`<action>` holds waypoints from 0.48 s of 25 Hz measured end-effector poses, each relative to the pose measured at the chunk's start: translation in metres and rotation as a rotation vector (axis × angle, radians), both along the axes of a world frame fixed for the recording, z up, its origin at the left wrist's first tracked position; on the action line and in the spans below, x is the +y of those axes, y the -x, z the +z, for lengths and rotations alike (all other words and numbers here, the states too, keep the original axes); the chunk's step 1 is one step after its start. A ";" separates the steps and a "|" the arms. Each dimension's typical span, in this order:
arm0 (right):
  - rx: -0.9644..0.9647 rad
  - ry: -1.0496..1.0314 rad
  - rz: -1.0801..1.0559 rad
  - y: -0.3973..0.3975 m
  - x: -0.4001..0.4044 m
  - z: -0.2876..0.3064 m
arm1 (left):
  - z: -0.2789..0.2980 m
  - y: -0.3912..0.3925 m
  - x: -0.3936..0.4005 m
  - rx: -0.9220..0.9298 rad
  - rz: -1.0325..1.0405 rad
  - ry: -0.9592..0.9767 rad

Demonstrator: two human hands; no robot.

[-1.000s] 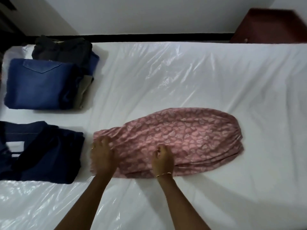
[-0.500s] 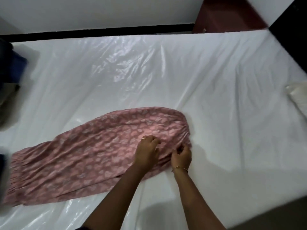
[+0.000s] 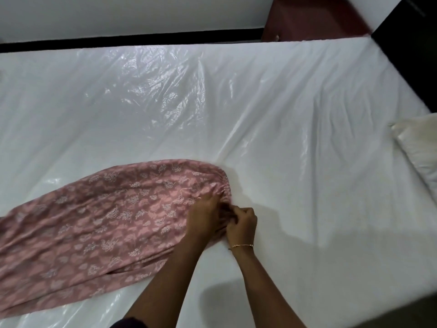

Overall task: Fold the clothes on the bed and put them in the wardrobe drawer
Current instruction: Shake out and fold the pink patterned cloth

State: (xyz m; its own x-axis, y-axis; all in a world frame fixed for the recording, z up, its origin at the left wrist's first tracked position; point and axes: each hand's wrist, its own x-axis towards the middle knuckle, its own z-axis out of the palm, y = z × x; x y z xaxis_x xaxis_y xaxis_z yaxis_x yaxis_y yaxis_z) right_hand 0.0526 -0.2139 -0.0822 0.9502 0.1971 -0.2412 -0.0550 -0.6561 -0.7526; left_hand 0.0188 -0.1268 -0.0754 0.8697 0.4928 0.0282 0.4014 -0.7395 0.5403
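Note:
A pink patterned garment [image 3: 99, 228] lies flat on the bed [image 3: 260, 114], stretched from the left edge to a gathered elastic end near the middle. At that gathered end both hands meet. My left hand [image 3: 204, 217] lies on the cloth with its fingers curled into the gathers. My right hand [image 3: 242, 224], with a thin bracelet at the wrist, pinches the same gathered edge from the right side.
The bed is covered in shiny white plastic sheeting. A white pillow [image 3: 418, 145] lies at the right edge. A dark red cabinet [image 3: 312, 17] stands beyond the far right corner, next to a black panel [image 3: 411, 43]. A white wall runs behind.
Both hands moved from the garment's left part to its gathered right end and came together there. The view swung right, so the folded blue and dark clothes left the frame.

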 end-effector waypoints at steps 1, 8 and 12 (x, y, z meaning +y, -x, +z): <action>0.001 -0.008 -0.040 -0.003 -0.003 0.001 | 0.005 0.001 0.000 -0.134 0.069 0.019; 0.244 -0.059 -0.352 -0.014 -0.014 0.018 | -0.005 0.025 -0.024 -0.089 -0.409 0.037; 0.305 0.016 -0.172 -0.014 -0.013 0.024 | 0.007 0.037 -0.017 -0.079 -0.353 0.168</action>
State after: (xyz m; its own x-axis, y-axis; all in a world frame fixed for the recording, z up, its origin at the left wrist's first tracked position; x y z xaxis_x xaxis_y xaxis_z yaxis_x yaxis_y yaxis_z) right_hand 0.0666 -0.2273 -0.0583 0.8530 0.0345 -0.5208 -0.3865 -0.6290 -0.6746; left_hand -0.0181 -0.1442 -0.0688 0.9849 0.1671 0.0461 0.0906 -0.7230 0.6849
